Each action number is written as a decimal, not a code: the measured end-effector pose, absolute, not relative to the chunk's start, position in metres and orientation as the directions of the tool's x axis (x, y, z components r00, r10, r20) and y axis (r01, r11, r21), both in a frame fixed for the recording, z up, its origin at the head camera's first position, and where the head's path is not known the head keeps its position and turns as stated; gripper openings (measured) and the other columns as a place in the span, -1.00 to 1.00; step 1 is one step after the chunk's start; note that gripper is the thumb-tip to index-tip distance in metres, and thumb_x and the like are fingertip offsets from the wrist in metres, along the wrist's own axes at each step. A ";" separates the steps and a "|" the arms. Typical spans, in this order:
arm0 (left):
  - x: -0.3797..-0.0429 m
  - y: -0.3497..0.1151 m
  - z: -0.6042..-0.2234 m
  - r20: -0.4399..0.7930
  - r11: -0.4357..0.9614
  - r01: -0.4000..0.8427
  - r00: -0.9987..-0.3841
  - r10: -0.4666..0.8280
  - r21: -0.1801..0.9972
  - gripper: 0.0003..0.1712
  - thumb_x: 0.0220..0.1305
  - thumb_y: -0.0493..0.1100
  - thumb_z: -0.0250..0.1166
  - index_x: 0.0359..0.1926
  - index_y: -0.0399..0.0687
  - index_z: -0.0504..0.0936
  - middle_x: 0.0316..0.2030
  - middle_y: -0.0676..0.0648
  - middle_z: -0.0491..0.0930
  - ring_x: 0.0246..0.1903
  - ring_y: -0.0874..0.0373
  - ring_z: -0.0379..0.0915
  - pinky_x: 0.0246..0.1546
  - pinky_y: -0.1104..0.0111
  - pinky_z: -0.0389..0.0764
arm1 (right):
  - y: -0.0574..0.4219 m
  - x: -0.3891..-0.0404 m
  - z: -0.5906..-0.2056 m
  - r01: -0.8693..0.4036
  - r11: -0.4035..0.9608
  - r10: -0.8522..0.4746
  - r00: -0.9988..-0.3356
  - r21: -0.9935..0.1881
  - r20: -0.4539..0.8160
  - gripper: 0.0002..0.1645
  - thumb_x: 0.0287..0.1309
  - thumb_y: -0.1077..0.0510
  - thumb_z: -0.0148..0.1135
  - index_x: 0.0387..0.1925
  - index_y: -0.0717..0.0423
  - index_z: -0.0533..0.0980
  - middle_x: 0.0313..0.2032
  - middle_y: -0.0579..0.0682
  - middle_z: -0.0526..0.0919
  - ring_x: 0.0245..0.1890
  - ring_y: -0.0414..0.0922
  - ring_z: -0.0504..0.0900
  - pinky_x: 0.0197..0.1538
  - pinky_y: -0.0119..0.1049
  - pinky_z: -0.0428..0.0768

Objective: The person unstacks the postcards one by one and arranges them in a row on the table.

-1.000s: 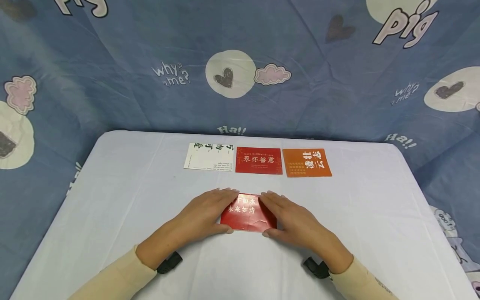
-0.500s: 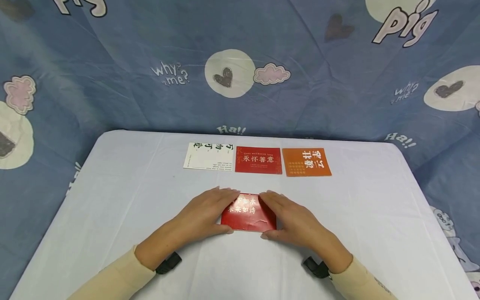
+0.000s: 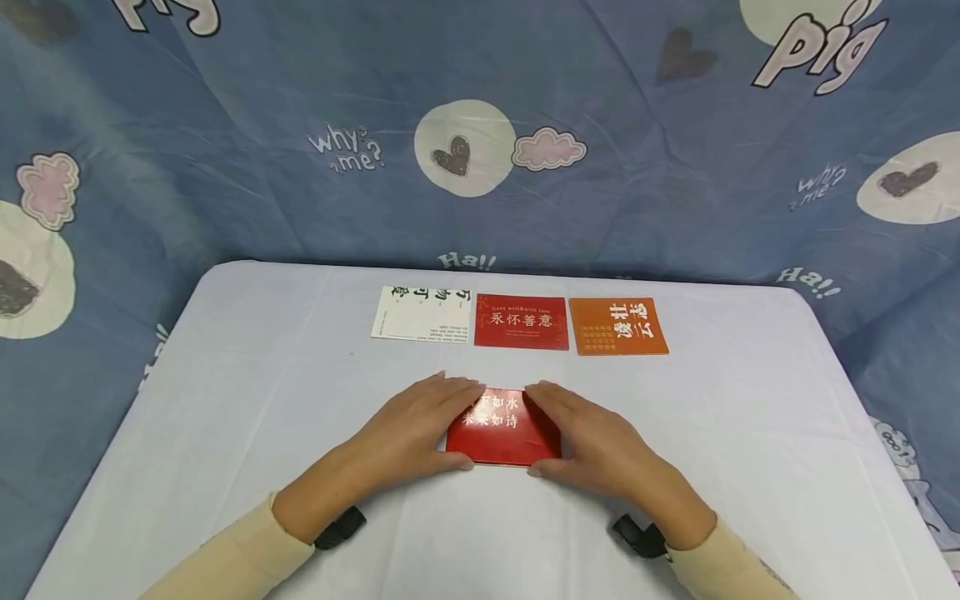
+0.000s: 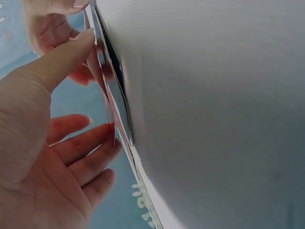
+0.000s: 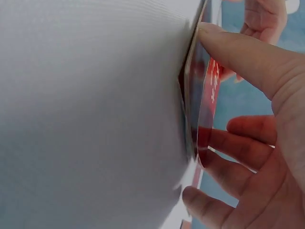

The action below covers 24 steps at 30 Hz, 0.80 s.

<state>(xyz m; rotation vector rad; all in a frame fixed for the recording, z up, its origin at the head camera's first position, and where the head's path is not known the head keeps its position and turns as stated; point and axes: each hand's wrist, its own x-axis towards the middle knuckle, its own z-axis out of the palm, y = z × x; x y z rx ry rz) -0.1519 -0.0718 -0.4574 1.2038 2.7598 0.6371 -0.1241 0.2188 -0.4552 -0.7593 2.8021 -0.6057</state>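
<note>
A small stack of cards lies on the white table, its red top card (image 3: 502,442) printed with white Chinese characters. My left hand (image 3: 408,429) grips the stack's left side, thumb at the near edge and fingers at the far edge. On the right side my right hand (image 3: 600,433) holds it the same way. Seen edge-on in the left wrist view, the stack (image 4: 110,88) has several layers that are not pressed flat together. In the right wrist view, the right thumb (image 5: 238,50) touches the stack's near edge. The fingers cover the top card's far corners.
Beyond the hands, a white card (image 3: 422,321), a red card (image 3: 521,325) and an orange card (image 3: 618,327) lie in a row on the white table (image 3: 225,417). A blue patterned cloth (image 3: 300,217) hangs behind the table.
Both hands keep their grip on the stack. The crease seen near the top card's lower right earlier looks smoother now. The whole scene sits slightly further right in the head view.
</note>
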 end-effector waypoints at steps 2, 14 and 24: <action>-0.152 -0.070 -0.456 0.103 0.608 0.683 -0.694 0.712 0.404 0.04 0.02 0.13 0.67 0.45 -0.18 0.46 0.34 -0.09 0.53 0.34 -0.02 0.42 0.51 0.09 0.25 | 0.220 -0.124 -0.452 -0.437 0.792 -0.511 -0.857 -0.427 -0.069 0.17 -0.04 -0.18 0.68 0.54 0.06 0.33 0.44 0.03 0.45 0.44 0.03 0.42 0.26 0.00 0.62; -0.154 -0.044 -0.443 0.094 0.621 0.660 -0.713 0.694 0.421 0.04 0.00 0.14 0.67 0.46 -0.11 0.46 0.35 -0.05 0.53 0.36 0.03 0.40 0.54 0.12 0.18 | 0.241 -0.124 -0.431 -0.440 0.809 -0.497 -0.866 -0.390 -0.055 0.15 -0.02 -0.09 0.68 0.54 0.09 0.32 0.46 0.08 0.42 0.46 0.09 0.39 0.31 0.07 0.56; -0.157 -0.013 -0.433 0.096 0.640 0.668 -0.716 0.691 0.379 0.08 -0.02 0.15 0.68 0.47 -0.12 0.45 0.36 -0.08 0.51 0.37 0.03 0.39 0.52 0.11 0.22 | 0.262 -0.124 -0.416 -0.433 0.836 -0.471 -0.881 -0.336 -0.037 0.14 -0.06 0.01 0.72 0.52 0.13 0.34 0.43 0.11 0.46 0.40 0.12 0.45 0.22 0.09 0.63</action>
